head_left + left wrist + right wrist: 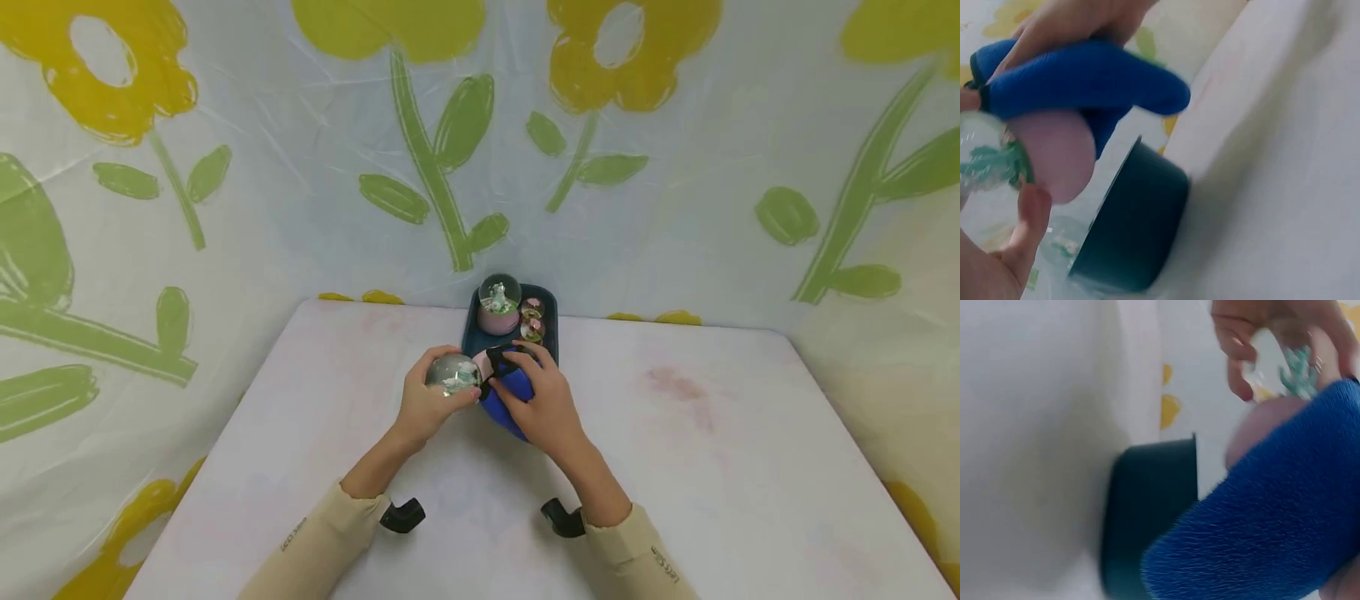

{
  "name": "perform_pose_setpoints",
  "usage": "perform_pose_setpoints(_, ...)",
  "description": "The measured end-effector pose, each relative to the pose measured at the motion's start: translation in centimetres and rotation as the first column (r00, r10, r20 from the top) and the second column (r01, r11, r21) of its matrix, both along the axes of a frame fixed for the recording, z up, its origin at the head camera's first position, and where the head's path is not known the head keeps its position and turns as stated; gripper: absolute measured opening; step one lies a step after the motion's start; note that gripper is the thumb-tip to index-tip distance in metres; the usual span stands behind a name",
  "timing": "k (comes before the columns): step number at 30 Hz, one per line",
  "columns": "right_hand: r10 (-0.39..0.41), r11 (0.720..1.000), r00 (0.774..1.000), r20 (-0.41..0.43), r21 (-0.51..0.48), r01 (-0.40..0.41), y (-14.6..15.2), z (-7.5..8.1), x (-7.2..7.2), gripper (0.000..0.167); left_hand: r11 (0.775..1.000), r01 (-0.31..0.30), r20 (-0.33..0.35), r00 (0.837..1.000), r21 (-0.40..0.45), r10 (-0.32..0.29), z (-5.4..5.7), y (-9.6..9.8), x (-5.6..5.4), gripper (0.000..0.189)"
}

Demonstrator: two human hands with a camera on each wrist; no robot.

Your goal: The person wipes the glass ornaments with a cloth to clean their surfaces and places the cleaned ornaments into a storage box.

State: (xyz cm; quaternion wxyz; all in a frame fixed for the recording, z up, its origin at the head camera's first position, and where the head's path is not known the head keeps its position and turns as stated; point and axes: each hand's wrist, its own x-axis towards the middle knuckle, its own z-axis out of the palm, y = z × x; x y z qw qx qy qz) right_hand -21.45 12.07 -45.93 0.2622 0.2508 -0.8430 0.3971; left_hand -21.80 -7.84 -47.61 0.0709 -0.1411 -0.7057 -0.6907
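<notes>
My left hand point(420, 412) grips a snow globe point(450, 375) by its clear dome, over the near edge of a dark teal tray. The globe lies tilted on its side, its pink base point(1063, 156) facing right. Inside the dome is a pale green figure. A blue fuzzy cloth point(1260, 512) with black edging is in my right hand point(551, 404), whose fingers and thumb grip it at the globe's base. In the left wrist view the cloth lies along the side of the pink base.
The teal tray point(1141, 212) stands on the white table point(712, 467) near its back edge. In it are another snow globe point(499, 307) with a pink base, upright, and small shiny ornaments point(532, 309) to its right. A flower-printed sheet point(660, 233) hangs behind.
</notes>
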Motion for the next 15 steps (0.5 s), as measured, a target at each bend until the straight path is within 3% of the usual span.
perform_pose_setpoints(4, 0.080, 0.995, 0.992, 0.095, 0.044, -0.085, 0.8, 0.7, -0.8, 0.038, 0.988, 0.098, -0.069, 0.992, -0.116, -0.106, 1.8, -0.7, 0.2, 0.060)
perform_pose_setpoints(7, 0.126, 0.990, 0.972, 0.197, 0.037, -0.135, 1.5, 1.0, -0.9, 0.038, 0.968, 0.165, -0.081, 0.980, -0.189, -0.183, 2.8, -1.1, 0.6, 0.063)
perform_pose_setpoints(10, 0.151, 0.988, 0.939, 0.307, -0.008, -0.156, 2.0, 0.9, -0.6, 0.036, 0.957, 0.202, -0.017, 0.978, -0.210, -0.210, 2.2, -1.3, 0.4, 0.071)
perform_pose_setpoints(13, 0.155, 0.988, 0.910, 0.385, -0.076, -0.136, 2.6, 0.7, -0.2, 0.035, 0.959, 0.183, 0.024, 0.983, -0.218, -0.182, 1.2, -1.6, -0.2, 0.076)
perform_pose_setpoints(15, 0.139, 0.988, 0.894, 0.427, -0.127, -0.092, 3.2, 0.7, 0.1, 0.037, 0.960, 0.178, 0.021, 0.984, -0.217, -0.178, 1.2, -1.7, -0.6, 0.074)
